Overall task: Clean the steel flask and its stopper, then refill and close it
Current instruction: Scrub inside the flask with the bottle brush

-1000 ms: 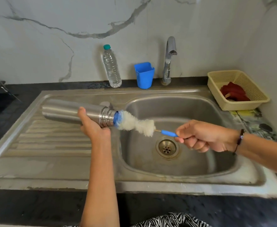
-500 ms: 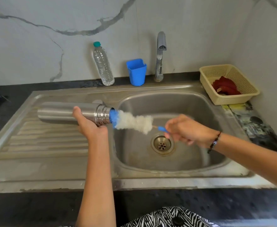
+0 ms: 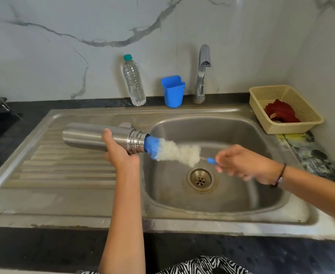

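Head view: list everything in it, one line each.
steel flask: 1, silver, held sideways over the drainboard, mouth toward the basin
bottle brush: 1, blue and white, tip at the flask mouth
sink: 1, steel, in the dark counter
tap: 1, chrome, behind the basin
plastic bottle: 1, clear, teal cap, by the wall
cup: 1, blue, beside the tap
basket: 1, cream, right of the sink
red item: 1, in the basket
left hand: holds the flask
right hand: holds the brush handle
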`<state>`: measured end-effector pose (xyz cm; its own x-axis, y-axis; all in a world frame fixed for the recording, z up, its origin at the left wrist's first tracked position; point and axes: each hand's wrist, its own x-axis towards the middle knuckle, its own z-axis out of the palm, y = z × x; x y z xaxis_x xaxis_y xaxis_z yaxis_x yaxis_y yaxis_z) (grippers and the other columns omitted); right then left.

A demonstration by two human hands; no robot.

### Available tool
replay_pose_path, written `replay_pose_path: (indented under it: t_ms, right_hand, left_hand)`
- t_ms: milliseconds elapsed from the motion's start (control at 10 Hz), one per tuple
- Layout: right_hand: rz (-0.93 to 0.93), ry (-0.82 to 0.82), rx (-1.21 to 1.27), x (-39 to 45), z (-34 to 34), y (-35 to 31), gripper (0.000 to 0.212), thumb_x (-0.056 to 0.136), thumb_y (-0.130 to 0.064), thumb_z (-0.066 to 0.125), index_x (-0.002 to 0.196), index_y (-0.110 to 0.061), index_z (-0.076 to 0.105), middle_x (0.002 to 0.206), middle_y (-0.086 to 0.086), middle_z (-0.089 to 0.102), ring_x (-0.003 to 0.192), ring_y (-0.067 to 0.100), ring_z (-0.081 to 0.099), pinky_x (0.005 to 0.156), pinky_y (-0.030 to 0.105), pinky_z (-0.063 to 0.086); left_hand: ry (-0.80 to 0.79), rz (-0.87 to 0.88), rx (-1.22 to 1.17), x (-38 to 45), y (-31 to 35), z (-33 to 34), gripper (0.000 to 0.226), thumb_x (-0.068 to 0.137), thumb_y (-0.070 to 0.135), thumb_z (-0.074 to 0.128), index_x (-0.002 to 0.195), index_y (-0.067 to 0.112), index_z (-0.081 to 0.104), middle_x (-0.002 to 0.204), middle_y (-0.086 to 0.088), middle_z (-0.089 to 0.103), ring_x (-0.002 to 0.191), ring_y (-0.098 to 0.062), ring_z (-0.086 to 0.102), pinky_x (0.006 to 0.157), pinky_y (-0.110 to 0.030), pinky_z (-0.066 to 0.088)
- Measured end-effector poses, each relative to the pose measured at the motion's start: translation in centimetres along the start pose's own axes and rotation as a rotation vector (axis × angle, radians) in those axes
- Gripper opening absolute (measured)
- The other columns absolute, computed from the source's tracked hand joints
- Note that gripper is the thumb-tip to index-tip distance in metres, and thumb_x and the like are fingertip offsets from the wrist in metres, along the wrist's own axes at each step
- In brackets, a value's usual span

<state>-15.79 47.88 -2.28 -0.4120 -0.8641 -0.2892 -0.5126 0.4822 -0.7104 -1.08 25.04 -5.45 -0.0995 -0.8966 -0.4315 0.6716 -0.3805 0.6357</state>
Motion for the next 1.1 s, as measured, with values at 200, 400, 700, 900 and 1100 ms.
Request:
replay_pose_path:
  t_ms: [200,400,700,900,1100]
  right_hand:
    - [-0.049,0.12,-0.28,-0.1,0.2,2.0,0.029,0.097,-0.022,0.038,0.077,-0.015,0.057,0.058,0.0,0.05,0.045,0.019,0.045,0.042,0.025,0.029]
    - [-0.579,0.651,-0.951,-0.3,-0.2,2.7,0.024,0.091,-0.021,0.043,0.077,-0.011,0.06,0.056,0.001,0.051,0.04,0.02,0.047,0.038,0.023,0.022]
    - [0.094,-0.081,0.178,-0.5,-0.5,2.7,0.032,0.099,-0.02,0.037,0.071,-0.015,0.05,0.048,-0.003,0.042,0.037,0.013,0.034,0.038,0.02,0.024]
    - [-0.66,0.695,-1.043,-1.1,-0.7,3.7,0.013,0.091,-0.022,0.045,0.082,-0.012,0.046,0.055,0.0,0.05,0.038,0.019,0.046,0.036,0.023,0.023]
    - [0.088,-0.131,0.179,-0.6,-0.4,2.1,0.035,0.101,-0.02,0.035,0.07,-0.014,0.051,0.049,-0.002,0.035,0.035,0.008,0.027,0.035,0.018,0.017]
  left_hand:
    - [-0.022,0.037,0.029,-0.2,-0.4,-0.1,0.051,0.08,0.036,0.07,0.12,0.01,0.052,0.107,-0.007,0.069,0.092,-0.024,0.07,0.073,-0.039,0.059]
    - [-0.036,0.005,-0.009,-0.2,0.0,-0.3,0.034,0.084,0.034,0.067,0.108,0.012,0.057,0.101,-0.005,0.07,0.089,-0.023,0.071,0.076,-0.04,0.059]
    - [-0.029,0.093,0.019,-0.3,0.0,0.0,0.045,0.083,0.032,0.069,0.118,0.012,0.05,0.109,-0.006,0.068,0.092,-0.023,0.07,0.074,-0.041,0.059]
    - [-0.016,0.048,-0.019,-0.4,0.3,-0.4,0.048,0.083,0.035,0.068,0.121,0.009,0.052,0.104,-0.007,0.069,0.087,-0.024,0.071,0.077,-0.042,0.059]
    - [0.025,0.087,-0.021,-0.4,0.4,-0.4,0.043,0.084,0.032,0.067,0.118,0.009,0.053,0.093,-0.003,0.068,0.069,-0.015,0.071,0.061,-0.03,0.056]
